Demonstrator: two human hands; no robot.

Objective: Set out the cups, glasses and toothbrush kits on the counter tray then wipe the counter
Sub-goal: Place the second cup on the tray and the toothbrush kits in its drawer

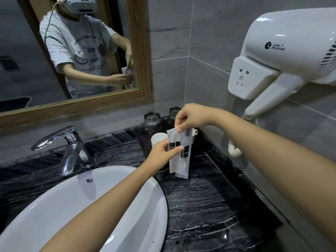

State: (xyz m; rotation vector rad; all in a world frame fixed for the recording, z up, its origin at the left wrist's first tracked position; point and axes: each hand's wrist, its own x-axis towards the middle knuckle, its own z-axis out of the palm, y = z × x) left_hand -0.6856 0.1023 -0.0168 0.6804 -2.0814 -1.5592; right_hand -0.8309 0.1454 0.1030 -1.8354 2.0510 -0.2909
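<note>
- While the toothbrush kits [180, 160] hang at mid-frame, setting-out looks to be the step in hand, with wiping to follow.
- The right hand [190, 117] pinches the packets' top corner between thumb and fingertips.
- The left hand [161, 153] pinches them at mid-height, its other fingers loosely curled.
- The packets, seemingly two overlapping, hang upright over the front of the tray [197, 145]; whether they touch it I cannot tell.
- Two upturned glasses [152, 122] stand at the tray's back, with two white cups [158, 140] before them, one half hidden.
- Next, I judge, the packets need parting and lowering gently, clear of the cups.
- The counter [200, 206] awaits wiping.
</note>
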